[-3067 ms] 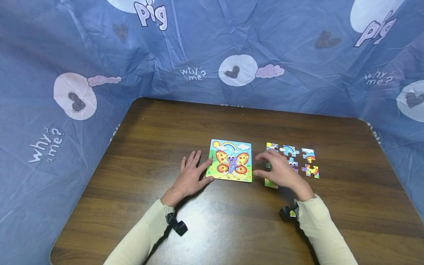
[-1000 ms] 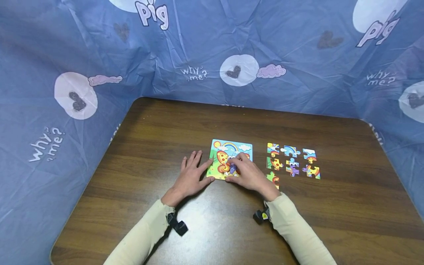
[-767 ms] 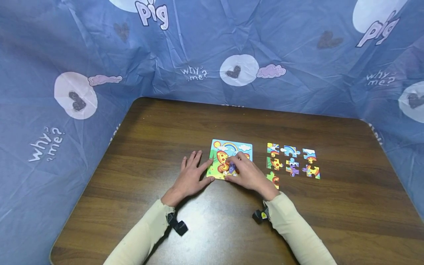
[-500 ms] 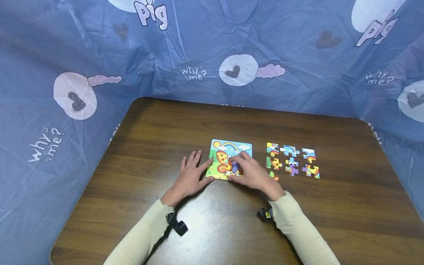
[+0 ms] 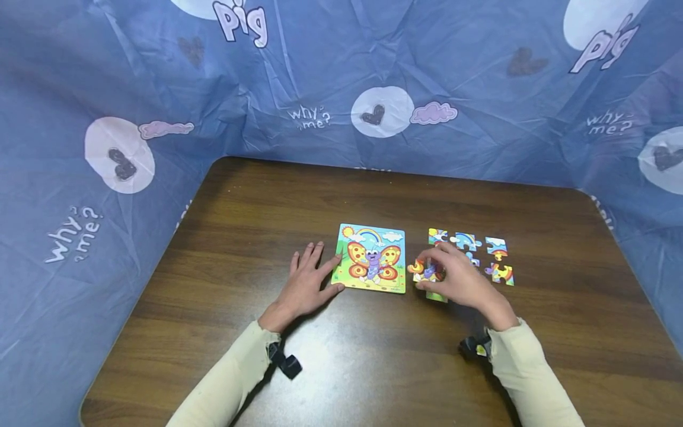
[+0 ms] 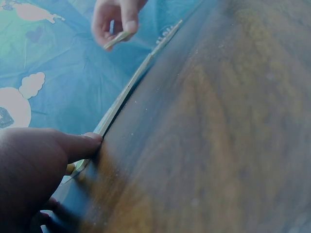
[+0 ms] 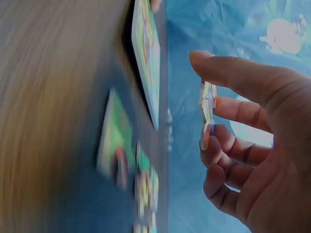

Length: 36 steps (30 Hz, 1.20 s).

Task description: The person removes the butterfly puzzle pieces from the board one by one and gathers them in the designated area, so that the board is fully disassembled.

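A square butterfly puzzle board [image 5: 368,258] lies flat on the table. My left hand [image 5: 304,289] rests at its left edge, fingers spread and thumb at the lower corner; in the left wrist view the thumb touches the board's edge [image 6: 126,92]. To the right of the board, my right hand [image 5: 461,281] pinches a jigsaw piece [image 5: 425,271] with purple butterfly body and orange wing. In the right wrist view this piece [image 7: 208,111] is held edge-on between thumb and fingers, above the table. The hand partly covers loose pieces below it, including a green one [image 5: 437,296].
Loose jigsaw pieces lie in rows right of the board: a sun piece [image 5: 437,235], a rainbow piece [image 5: 465,241], a cloud piece [image 5: 496,246] and a wing piece [image 5: 503,274]. The wooden table [image 5: 341,367] ends at a blue printed cloth [image 5: 299,77].
My right hand was at the loose pieces, then over the board. Within the last half second it has moved back right, carrying the butterfly-body piece. My left hand has stayed put.
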Motion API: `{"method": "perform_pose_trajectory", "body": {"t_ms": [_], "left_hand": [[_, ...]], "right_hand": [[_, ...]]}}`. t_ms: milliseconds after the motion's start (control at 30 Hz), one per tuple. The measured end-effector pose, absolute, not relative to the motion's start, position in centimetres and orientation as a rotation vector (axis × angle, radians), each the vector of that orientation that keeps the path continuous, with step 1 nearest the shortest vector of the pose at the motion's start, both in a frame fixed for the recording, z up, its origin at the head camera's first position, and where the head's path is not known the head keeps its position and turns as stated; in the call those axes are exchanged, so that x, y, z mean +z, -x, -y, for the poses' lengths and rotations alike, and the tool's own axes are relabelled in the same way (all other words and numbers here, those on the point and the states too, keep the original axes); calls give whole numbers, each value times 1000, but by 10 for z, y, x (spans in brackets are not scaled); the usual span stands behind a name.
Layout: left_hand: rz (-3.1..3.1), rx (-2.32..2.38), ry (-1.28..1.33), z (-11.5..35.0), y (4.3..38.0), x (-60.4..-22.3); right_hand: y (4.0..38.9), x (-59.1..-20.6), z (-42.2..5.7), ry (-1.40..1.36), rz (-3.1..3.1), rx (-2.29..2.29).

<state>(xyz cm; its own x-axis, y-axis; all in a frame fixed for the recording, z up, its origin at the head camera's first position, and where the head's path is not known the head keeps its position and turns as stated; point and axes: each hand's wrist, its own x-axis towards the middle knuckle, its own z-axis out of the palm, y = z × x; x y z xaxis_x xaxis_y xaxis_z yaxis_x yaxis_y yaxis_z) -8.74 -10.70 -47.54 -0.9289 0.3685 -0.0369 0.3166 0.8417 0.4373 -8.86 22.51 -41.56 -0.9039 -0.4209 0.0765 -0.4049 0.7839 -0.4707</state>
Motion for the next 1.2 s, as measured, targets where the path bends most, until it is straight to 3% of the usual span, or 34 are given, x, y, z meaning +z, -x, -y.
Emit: {"method": "perform_pose_trajectory", "body": {"t_ms": [467, 1200], "left_hand": [[-2897, 652, -544, 107, 89, -476], [-2901, 650, -548, 107, 89, -477]], "right_hand": [[74, -419, -292, 614, -2988, -617], [69, -435, -308, 534, -2837, -540]]}}
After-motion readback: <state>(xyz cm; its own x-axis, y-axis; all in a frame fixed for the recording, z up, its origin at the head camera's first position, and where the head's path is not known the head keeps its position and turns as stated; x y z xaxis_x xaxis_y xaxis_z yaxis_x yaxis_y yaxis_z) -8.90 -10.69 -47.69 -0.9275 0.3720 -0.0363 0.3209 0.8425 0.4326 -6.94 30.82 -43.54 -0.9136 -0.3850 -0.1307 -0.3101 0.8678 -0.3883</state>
